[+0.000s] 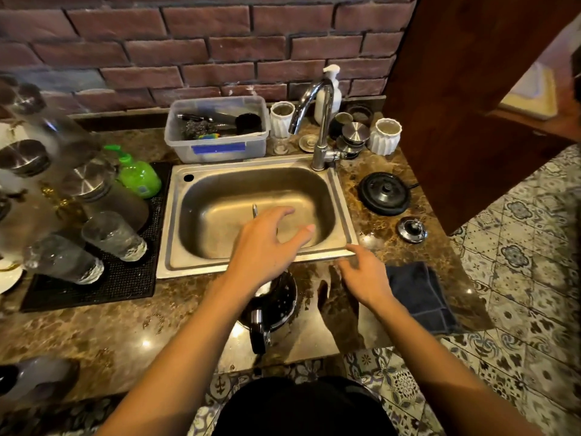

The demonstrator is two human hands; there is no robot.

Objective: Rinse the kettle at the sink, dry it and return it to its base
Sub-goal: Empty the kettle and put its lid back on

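Note:
The kettle point(273, 306) stands on the counter in front of the sink point(341, 199), lid off, black handle toward me; my left forearm covers part of its mouth. My left hand point(270, 243) hovers over the sink's front rim with fingers spread, holding nothing. Just right of it, my right hand point(366, 273) is open above the wet counter, between the kettle and a dark cloth point(421, 294). The round black kettle base point(385, 192) lies right of the sink. The kettle lid point(412, 229) rests on the counter below the base. The tap point(317, 121) runs no water.
A clear tub point(217, 146) of scrubbers stands behind the sink. A green soap bottle point(138, 174) and upturned glasses point(113, 236) rest on a black mat at left. White cups point(385, 136) and a soap pump point(330, 92) stand near the tap. A wooden panel point(465, 105) rises at right.

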